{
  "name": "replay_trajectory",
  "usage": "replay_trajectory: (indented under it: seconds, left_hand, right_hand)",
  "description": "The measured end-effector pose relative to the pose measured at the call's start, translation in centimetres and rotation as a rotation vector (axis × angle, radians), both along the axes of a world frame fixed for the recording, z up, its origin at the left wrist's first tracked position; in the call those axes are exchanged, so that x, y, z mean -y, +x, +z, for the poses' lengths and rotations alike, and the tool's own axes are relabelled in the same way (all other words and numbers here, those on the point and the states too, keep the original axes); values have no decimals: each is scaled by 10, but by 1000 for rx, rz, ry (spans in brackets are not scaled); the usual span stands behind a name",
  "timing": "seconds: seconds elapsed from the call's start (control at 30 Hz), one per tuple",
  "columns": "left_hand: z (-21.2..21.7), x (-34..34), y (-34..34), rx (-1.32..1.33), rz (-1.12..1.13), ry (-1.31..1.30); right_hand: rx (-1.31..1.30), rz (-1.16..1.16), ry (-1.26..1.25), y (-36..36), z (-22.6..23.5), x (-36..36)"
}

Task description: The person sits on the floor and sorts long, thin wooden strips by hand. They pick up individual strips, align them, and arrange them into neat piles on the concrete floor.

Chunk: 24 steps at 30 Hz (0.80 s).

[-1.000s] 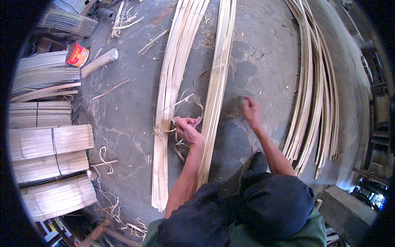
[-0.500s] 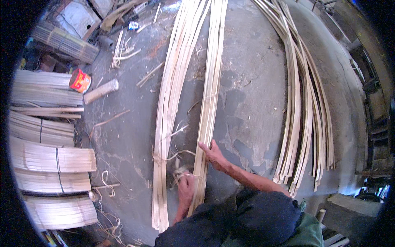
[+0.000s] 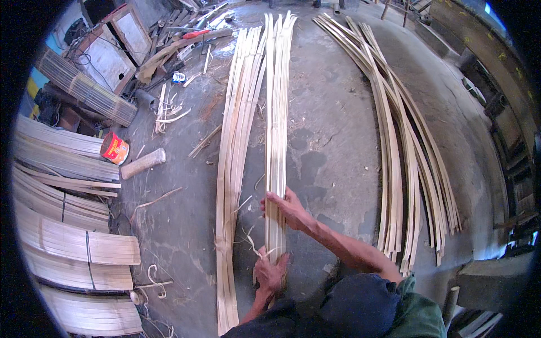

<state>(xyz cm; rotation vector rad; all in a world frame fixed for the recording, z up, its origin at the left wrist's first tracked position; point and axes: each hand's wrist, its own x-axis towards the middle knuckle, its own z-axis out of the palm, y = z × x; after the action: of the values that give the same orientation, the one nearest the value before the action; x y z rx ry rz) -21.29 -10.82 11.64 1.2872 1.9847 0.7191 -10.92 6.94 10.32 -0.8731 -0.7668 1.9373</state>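
Observation:
A long bundle of pale wooden strips (image 3: 275,129), likely split bamboo, runs away from me in the middle of the view. My right hand (image 3: 288,210) is closed round it from the right side, thumb across the top. Lower down, my left hand (image 3: 271,274) grips the same bundle near its close end. A thin, curling pale strip (image 3: 252,241) sticks out beside my left hand and partly crosses the bundle. Just to the left lies a second bundle of strips (image 3: 230,186) on the floor, apart from the one I hold.
Fanned strips (image 3: 403,152) lie on the floor at the right. Stacks of tied slats (image 3: 110,248) line the left side, near a red-orange can (image 3: 115,149) and a short log (image 3: 143,163). A rolled slatted mat (image 3: 84,84) and boards stand at the far left.
My left hand has come from the loose curled strips beside the bundle onto the bundle itself. The held bundle now points straighter ahead, and its far ends show.

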Motion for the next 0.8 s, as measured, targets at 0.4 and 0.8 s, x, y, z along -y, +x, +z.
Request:
replay_trajectory:
  seconds: [0.4,0.8]
  left_hand:
    - [-36,-66,13,1177,-112,-443]
    - [-74,-65,108,1309,-98,-388]
  right_hand:
    - [192,-5,-192,45,-54,-54]
    - [470,14,-195,161,-82,211]
